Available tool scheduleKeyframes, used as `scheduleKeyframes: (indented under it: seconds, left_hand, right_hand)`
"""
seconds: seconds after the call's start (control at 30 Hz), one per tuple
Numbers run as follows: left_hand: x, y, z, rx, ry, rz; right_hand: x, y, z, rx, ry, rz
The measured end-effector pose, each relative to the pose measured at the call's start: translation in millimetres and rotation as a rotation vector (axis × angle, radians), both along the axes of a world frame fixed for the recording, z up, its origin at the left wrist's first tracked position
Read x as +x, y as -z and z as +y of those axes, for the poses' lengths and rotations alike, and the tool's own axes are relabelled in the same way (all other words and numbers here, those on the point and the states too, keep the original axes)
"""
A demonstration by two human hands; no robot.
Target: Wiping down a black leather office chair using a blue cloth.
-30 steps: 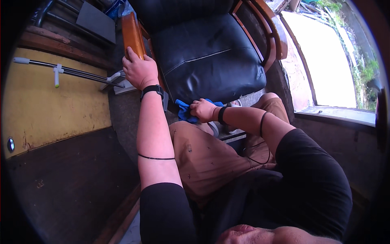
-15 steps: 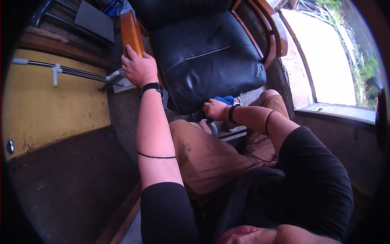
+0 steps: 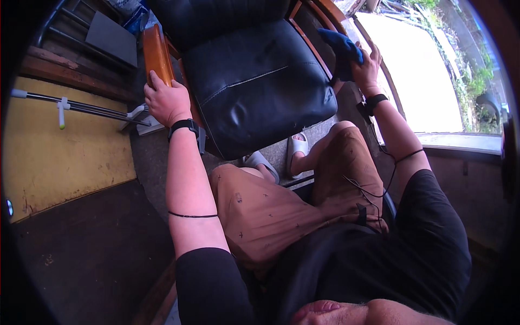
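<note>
I sit in front of a black leather chair with wooden armrests. My left hand grips the front end of the left wooden armrest. My right hand presses a blue cloth against the right wooden armrest, up by the bright window. Both wrists carry dark bands. My knees in brown shorts sit just below the seat's front edge.
A yellow panel with a thin metal rod lies to the left, dark wooden floor below it. White sandals rest under the seat. The bright window sill runs along the right.
My right hand has lifted the blue cloth from low at the seat's front edge up and right onto the right armrest. My left hand has stayed on the left armrest.
</note>
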State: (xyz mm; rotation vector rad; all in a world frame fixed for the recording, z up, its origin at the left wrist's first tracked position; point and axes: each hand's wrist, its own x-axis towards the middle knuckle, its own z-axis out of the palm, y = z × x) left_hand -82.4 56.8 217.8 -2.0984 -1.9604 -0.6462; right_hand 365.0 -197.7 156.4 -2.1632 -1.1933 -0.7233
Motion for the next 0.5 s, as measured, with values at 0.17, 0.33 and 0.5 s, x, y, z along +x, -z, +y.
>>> scheduleKeyframes:
  seconds: [0.17, 0.33, 0.5]
  left_hand:
    - [-0.5, 4.8, 1.5, -0.005, -0.014, -0.011]
    - [-3.3, 8.6, 7.0, 0.032, 0.014, 0.026]
    - [-1.8, 12.8, 12.6, 0.056, 0.033, -0.017]
  right_hand:
    - [-3.1, 8.7, 28.1, 0.05, -0.136, 0.169]
    - [0.7, 22.0, 35.0, 0.115, -0.11, 0.125]
    - [-8.0, 23.2, 36.7, 0.122, -0.055, 0.045]
